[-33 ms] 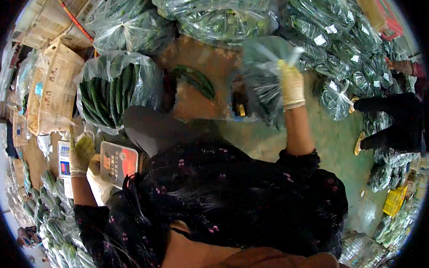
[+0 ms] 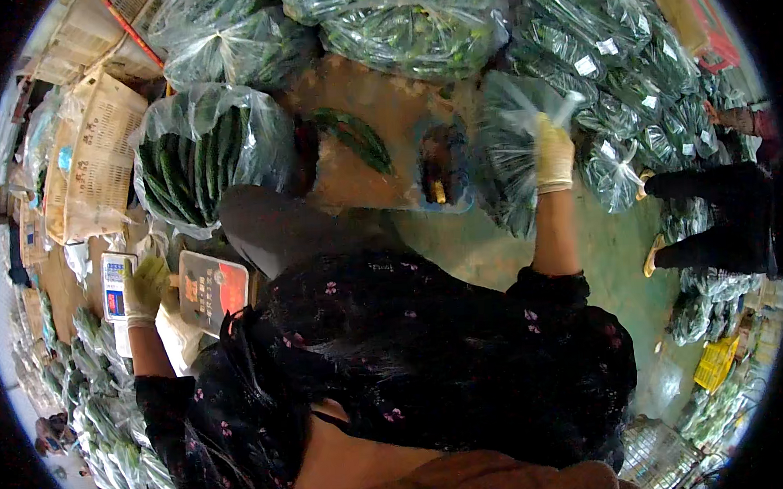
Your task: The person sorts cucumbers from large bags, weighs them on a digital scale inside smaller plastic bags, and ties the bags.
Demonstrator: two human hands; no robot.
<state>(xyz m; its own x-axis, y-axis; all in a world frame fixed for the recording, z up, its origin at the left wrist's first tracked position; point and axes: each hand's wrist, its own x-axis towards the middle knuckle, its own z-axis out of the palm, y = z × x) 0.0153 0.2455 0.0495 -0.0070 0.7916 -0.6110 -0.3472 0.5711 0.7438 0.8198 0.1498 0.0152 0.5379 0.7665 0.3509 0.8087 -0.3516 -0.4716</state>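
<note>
In a pale yellow glove, my right hand (image 2: pixel 554 154) is closed on the gathered neck of a clear plastic bag (image 2: pixel 512 165) holding dark green contents, and the bag hangs to its left. My left hand (image 2: pixel 148 290), also gloved, is by the display of a small scale (image 2: pixel 119 287); its fingers are partly apart with nothing in them. Beside that hand lies a dark grey and red flat box or plate (image 2: pixel 214 291). An open clear bag of dark green cucumbers (image 2: pixel 196 166) stands ahead on the left. Several loose cucumbers (image 2: pixel 353 139) lie on a brown surface (image 2: pixel 337 190).
Large filled bags (image 2: pixel 408 34) line the far side, and more labelled bags (image 2: pixel 607 86) are heaped at the right. Cream plastic crates (image 2: pixel 95 161) stand at the left. At the right edge is another person's dark-trousered leg (image 2: pixel 708 185). A yellow crate (image 2: pixel 716 364) sits lower right.
My right hand has carried the bag to the right, uncovering more of a dark opening in the brown surface. The left hand's raised finger has come down toward the scale's display.
</note>
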